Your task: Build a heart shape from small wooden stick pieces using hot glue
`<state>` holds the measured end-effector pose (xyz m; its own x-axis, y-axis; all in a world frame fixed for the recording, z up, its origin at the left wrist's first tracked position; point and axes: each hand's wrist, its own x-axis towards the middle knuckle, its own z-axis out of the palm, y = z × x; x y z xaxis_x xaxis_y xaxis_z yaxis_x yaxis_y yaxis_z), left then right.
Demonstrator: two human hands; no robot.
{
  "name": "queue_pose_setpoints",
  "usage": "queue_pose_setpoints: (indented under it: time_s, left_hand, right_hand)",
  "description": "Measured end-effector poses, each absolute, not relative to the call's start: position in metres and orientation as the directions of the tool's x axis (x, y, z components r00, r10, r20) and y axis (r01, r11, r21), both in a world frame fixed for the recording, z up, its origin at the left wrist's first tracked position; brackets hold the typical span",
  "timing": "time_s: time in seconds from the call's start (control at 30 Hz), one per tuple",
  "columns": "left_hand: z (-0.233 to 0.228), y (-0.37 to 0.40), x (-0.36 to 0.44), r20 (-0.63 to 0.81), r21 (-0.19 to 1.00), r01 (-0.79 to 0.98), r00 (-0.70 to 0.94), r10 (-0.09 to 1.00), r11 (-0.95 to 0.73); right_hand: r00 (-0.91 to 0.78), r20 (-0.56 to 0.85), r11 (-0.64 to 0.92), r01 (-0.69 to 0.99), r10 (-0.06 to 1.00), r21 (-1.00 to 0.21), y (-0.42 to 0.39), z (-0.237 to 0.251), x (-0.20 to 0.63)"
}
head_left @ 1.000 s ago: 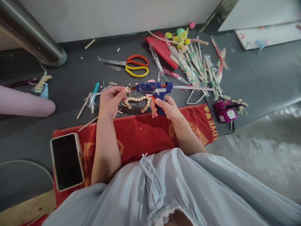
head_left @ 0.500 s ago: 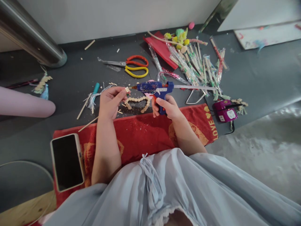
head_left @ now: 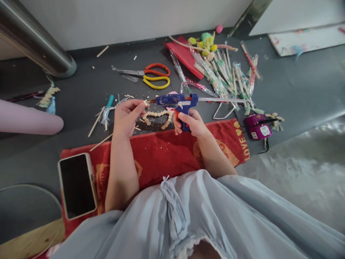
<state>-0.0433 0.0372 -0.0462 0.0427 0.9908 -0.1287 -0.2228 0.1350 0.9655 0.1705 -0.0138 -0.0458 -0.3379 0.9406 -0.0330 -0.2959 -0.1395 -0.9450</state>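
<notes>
My right hand (head_left: 190, 122) is wrapped round the handle of a blue hot glue gun (head_left: 171, 100). A clear glue stick (head_left: 221, 100) juts from the gun's back end, and its nozzle points left. Pinched in the fingertips of my left hand (head_left: 128, 114) is a small pale wooden piece (head_left: 146, 103), right at the nozzle tip; whether the two touch I cannot tell. Below the gun, a curved chain of small wooden pieces (head_left: 157, 113) lies on the dark surface among crumbs and bits.
Orange-and-yellow-handled scissors (head_left: 156, 76) lie beyond the gun. Wrapped chopsticks (head_left: 223, 79) are heaped at the back right, near a purple box (head_left: 258, 127) with a cord. A red towel (head_left: 161, 154) lies in front, with a phone (head_left: 77, 186) on its left end.
The glue gun has shifted very slightly left, toward the piece in my left hand. Both hands keep their grips, and all else looks the same.
</notes>
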Motion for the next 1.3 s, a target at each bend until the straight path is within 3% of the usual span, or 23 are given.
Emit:
queue_pose_setpoints:
  time_s: [1.3]
  left_hand:
    - [-0.056,0.039,-0.046,-0.06,0.966,-0.249,0.055,0.997,0.072]
  right_hand:
    - [-0.354,-0.037,-0.152,-0.301,0.934,-0.941,-0.014,-0.045,0.172]
